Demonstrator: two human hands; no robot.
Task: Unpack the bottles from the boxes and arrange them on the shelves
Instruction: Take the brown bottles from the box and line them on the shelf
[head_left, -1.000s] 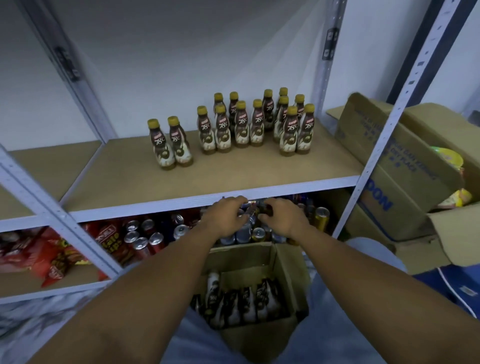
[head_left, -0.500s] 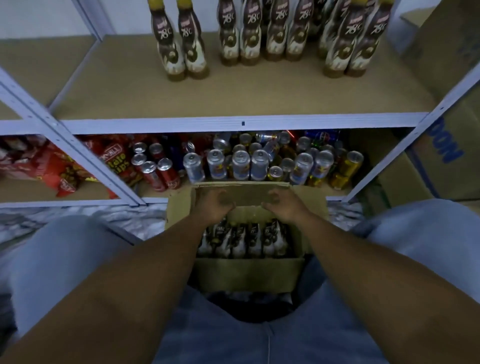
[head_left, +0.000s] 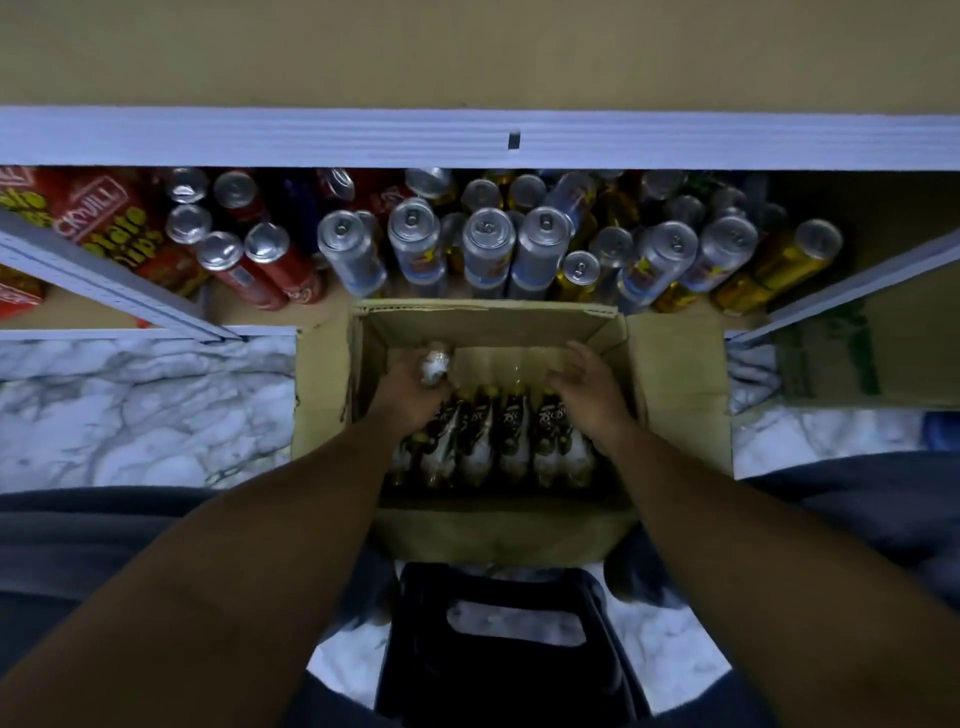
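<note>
Inside the open brown cardboard box (head_left: 493, 325), near side: a row of dark-brown plastic drink bottles (head_left: 511, 441) with white-and-brown labels, packed side by side. Their long axes run from the person toward the box's far wall; standing or leaning, can't tell. Left hand (head_left: 410, 402) grips one blurred bottle (head_left: 436, 364), apparently the same kind, held above the left end of the row, one end toward the far wall. Right hand (head_left: 589, 389) is loose, fingers relaxed, holding nothing, right over the right end of the row. That makes it the nearer hand for the next bottle; my guess is a short drop and a curl round a neck. Beyond the box: silver drink cans (head_left: 488, 244) on the lower shelf. Above the box: tan shelf board with grey metal edge (head_left: 467, 137), the likely target.
</note>
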